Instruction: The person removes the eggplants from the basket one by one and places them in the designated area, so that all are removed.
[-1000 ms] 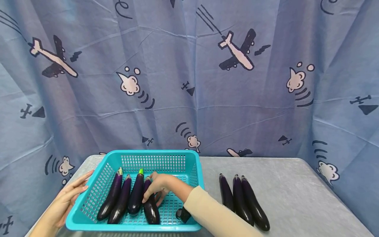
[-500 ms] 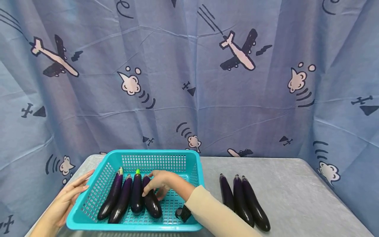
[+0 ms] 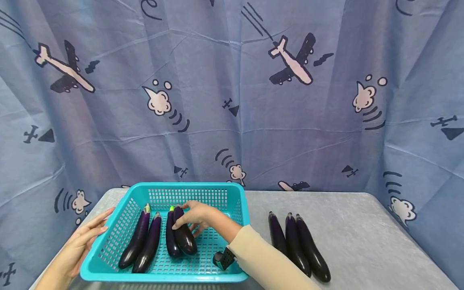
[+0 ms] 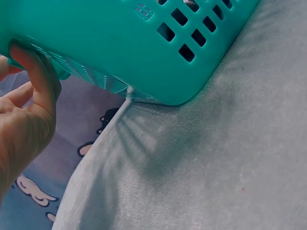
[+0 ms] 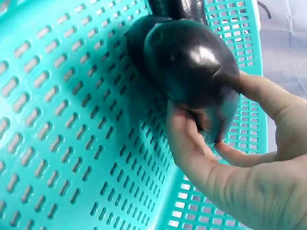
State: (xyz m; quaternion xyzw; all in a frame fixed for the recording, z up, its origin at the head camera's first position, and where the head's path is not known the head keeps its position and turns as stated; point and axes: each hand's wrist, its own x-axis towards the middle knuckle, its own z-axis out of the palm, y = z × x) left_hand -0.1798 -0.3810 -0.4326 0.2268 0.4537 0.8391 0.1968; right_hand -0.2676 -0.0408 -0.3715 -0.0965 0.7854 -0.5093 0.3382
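Inside a turquoise basket [image 3: 163, 277], my right hand [image 3: 197, 217] grips a dark purple eggplant [image 3: 185, 239] from above, near its stem end. Close along its left side lies another eggplant [image 3: 171, 237] with a bright green stem. In the right wrist view, the thumb and fingers [image 5: 189, 139] are around the gripped eggplant [image 5: 192, 62], its blunt end toward the camera. My left hand [image 3: 81, 247] holds the basket's left rim from outside; the left wrist view shows bent fingers [image 4: 41, 81] at that rim. Two more eggplants [image 3: 135, 239] lie at the basket's left.
Three eggplants [image 3: 297, 245] lie side by side on the grey table [image 3: 362, 233], right of the basket. A black wrist device [image 3: 224, 258] sits under my right wrist, above the basket's front. Behind the table hangs a blue curtain [image 3: 203, 141] with airplane prints.
My right hand has moved the gripped eggplant slightly away from me, toward the basket's back. The green-stemmed eggplant has shifted with it and now lies against it. The left hand stays put.
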